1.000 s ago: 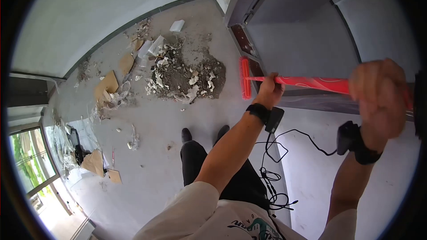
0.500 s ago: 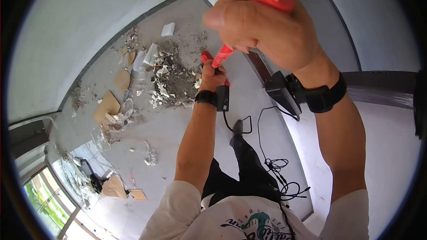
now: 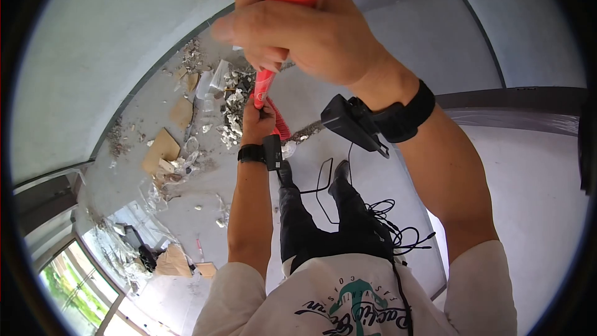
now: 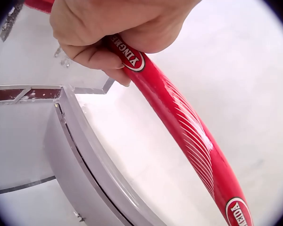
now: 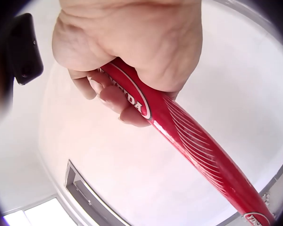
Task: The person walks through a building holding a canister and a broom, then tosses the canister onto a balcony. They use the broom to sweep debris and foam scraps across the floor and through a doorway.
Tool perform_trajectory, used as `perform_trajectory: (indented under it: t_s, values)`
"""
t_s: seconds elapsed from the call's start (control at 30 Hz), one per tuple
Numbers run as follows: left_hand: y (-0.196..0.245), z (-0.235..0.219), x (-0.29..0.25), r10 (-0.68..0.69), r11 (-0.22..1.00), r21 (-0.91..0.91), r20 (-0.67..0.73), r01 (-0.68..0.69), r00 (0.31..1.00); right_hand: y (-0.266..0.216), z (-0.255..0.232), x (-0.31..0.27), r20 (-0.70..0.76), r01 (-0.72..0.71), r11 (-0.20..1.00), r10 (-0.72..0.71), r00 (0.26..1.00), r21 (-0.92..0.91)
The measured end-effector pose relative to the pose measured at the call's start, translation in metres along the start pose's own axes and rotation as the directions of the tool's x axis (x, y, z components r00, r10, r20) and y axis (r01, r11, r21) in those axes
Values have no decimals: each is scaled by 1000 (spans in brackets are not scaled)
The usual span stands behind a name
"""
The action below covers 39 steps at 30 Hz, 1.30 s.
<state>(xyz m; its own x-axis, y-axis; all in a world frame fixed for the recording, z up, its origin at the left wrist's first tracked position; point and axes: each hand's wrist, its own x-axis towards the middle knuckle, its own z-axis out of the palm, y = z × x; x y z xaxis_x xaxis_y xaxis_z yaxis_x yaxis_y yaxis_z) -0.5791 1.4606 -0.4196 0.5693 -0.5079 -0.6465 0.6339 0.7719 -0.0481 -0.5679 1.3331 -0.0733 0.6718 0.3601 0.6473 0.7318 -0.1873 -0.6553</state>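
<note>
Both hands grip one red broom, whose handle (image 3: 263, 86) runs steeply down from the raised right hand (image 3: 311, 37). The right hand's fingers curl round the upper end, the red tip showing above them. Lower on the handle is the left hand (image 3: 257, 123), wrapped round it; printed lettering shows beside its fingers on the red handle (image 4: 179, 117). Just right of the left hand, the broom's red bristles (image 3: 281, 126) are at the near side of a heap of white and grey rubble (image 3: 233, 109). Hands and broom hide much of that heap.
Cardboard pieces (image 3: 161, 151) and clear plastic (image 3: 214, 81) lie left of the rubble. A coil of black cable (image 3: 398, 236) hangs by the person's right leg. A grey door frame (image 3: 516, 98) stands to the right, a window (image 3: 78, 283) at lower left.
The broom head has swung left from beside the door frame to the rubble heap. Both hands moved left with it, the right hand rising, and the handle went from level to steep.
</note>
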Motion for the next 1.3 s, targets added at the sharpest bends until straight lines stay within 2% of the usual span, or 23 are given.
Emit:
perform_trajectory:
  t_s: [0.03, 0.07, 0.1, 0.13, 0.2, 0.23, 0.3, 0.4, 0.43, 0.53, 0.57, 0.6, 0.7, 0.8, 0.87, 0.9, 1.0, 1.07, 1.13, 1.17, 1.2, 1.23, 1.3]
  values:
    - [5, 5, -13, 9, 1000, -10, -71, -10, 997, -13, 4, 6, 28, -249, 958, 248, 968, 143]
    - [11, 3, -21, 8, 1000, -9, -75, -8, 997, -21, 10, 10, 89, -478, 835, 473, 876, 272]
    - [19, -1, -28, 45, 999, 9, -54, -44, 998, -15, 24, 17, -32, -47, 999, 46, 998, -11]
    - [25, -4, -35, 78, 997, 25, -33, -78, 996, -17, 30, 17, -33, -51, 999, 51, 998, -11]
    - [37, -14, -43, 94, 995, 47, -49, -92, 994, -26, 42, 17, -29, -260, 936, 275, 961, 238]
    - [43, -20, -47, 115, 992, 54, -55, -112, 992, -30, 48, 19, -28, -258, 935, 272, 962, 243]
    - [59, -32, -55, 109, 993, 44, -1, -109, 994, -36, 60, 23, 36, -428, 795, 459, 888, 431]
    - [81, -48, -71, 80, 996, 25, 31, -81, 996, -46, 77, 25, 61, -455, 737, 494, 867, 499]
    - [84, -52, -78, 146, 989, 26, -37, -145, 989, -48, 82, 25, 67, -455, 734, 493, 868, 505]
    - [99, -60, -100, 178, 984, 1, -36, -178, 983, -50, 95, 24, 90, -470, 703, 506, 858, 533]
    - [100, -62, -105, 280, 959, 74, -139, -272, 950, -47, 100, 21, 74, -409, 762, 433, 898, 503]
    - [102, -62, -113, 288, 957, 73, -147, -280, 946, -45, 105, 17, 62, -345, 811, 360, 931, 472]
    - [109, -77, -127, 368, 920, 235, -231, -315, 901, -40, 119, 2, -6, -296, 809, 347, 938, 509]
    - [111, -106, -116, 392, 912, 209, -181, -354, 902, -36, 115, -14, 32, -325, 779, 366, 930, 536]
    - [107, -127, -104, 410, 901, 218, -147, -375, 900, -47, 90, -23, 75, -364, 769, 384, 920, 525]
    - [83, -113, -108, 531, 821, 337, -150, -462, 834, -55, 69, -28, 114, -397, 767, 397, 911, 504]
    - [13, -32, -152, 388, 922, 93, -199, -377, 900, -79, 2, -55, 148, -369, 725, 352, 924, 582]
    - [-29, -21, -143, 457, 889, 102, -243, -446, 856, -66, -37, -89, 168, -331, 628, 305, 937, 705]
    - [-69, -8, -138, 348, 937, 74, -196, -340, 917, -86, -73, -114, 118, -321, 630, 342, 932, 707]
    - [-104, 8, -144, 330, 943, 125, -212, -309, 920, -105, -105, -121, 106, -303, 632, 331, 938, 713]
    - [-136, 28, -154, 234, 957, 199, -88, -213, 968, -124, -152, -131, 112, -359, 648, 390, 914, 672]
    - [-170, 56, -159, 194, 972, 150, -68, -182, 979, -138, -197, -143, 179, -414, 675, 392, 903, 610]
    - [-226, 93, -158, 48, 996, 84, -46, -44, 998, -171, -241, -156, 52, -351, 646, 433, 900, 678]
